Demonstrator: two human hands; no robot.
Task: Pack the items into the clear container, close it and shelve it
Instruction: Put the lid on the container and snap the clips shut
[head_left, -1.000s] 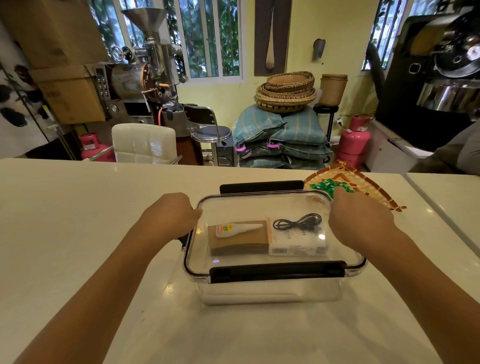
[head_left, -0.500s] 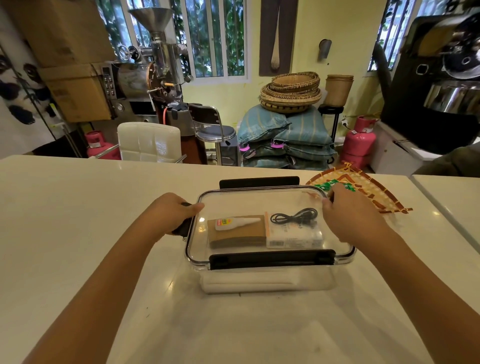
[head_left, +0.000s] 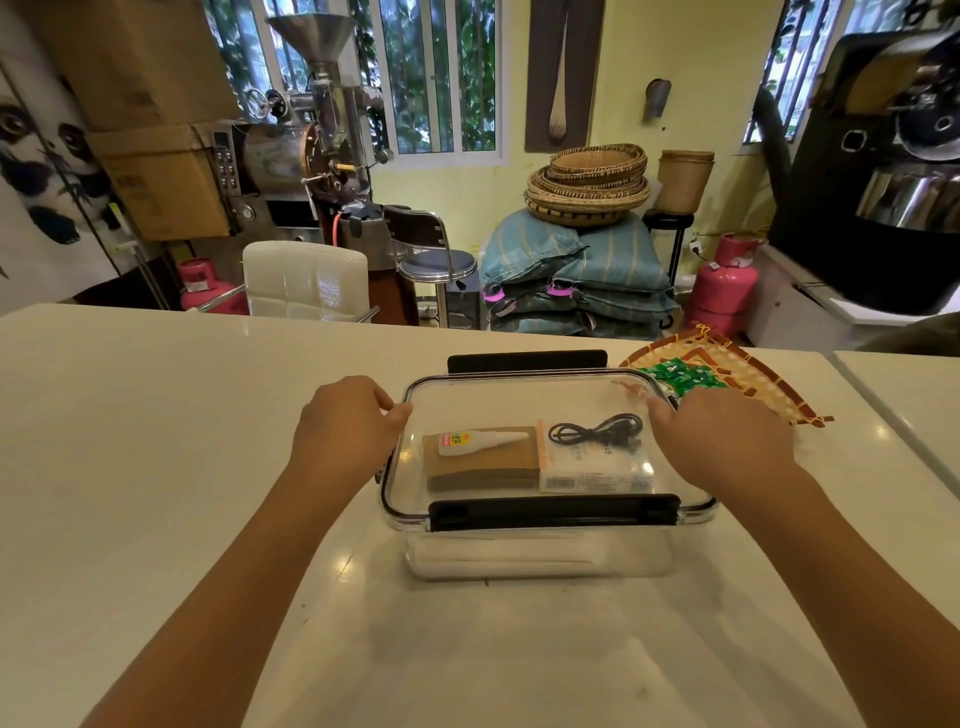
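Your packing looks done: in the middle of the frame the clear container (head_left: 540, 556) sits on the white table (head_left: 156, 441), and through its lid (head_left: 519, 400) you can see a glue bottle (head_left: 480, 441) lying on a brown packet (head_left: 483, 467), with a coiled black cable (head_left: 595, 432) on a white packet (head_left: 592, 467) just to the right of it.

The lid is on top of the container. The near black latch (head_left: 553, 512) appears folded down along the front edge, while the far latch (head_left: 527, 360) stands up behind the back rim, so I judge that one not yet snapped. The two side latches are hidden under your hands, and I cannot tell their state.

Your left hand (head_left: 345, 431) is at the lid's left edge, fingers curled over the rim with the thumb touching the corner. Your right hand (head_left: 722, 441) covers the right edge, fingers bent down over it; whether they clamp a latch there cannot be seen.

What remains, by my reading: finish the side and far latches, then carry the container to a shelf. No shelf is visible here.

At the upper right of the table, a woven tray (head_left: 748, 374) of small green pieces (head_left: 675, 376) lies just behind your right hand.
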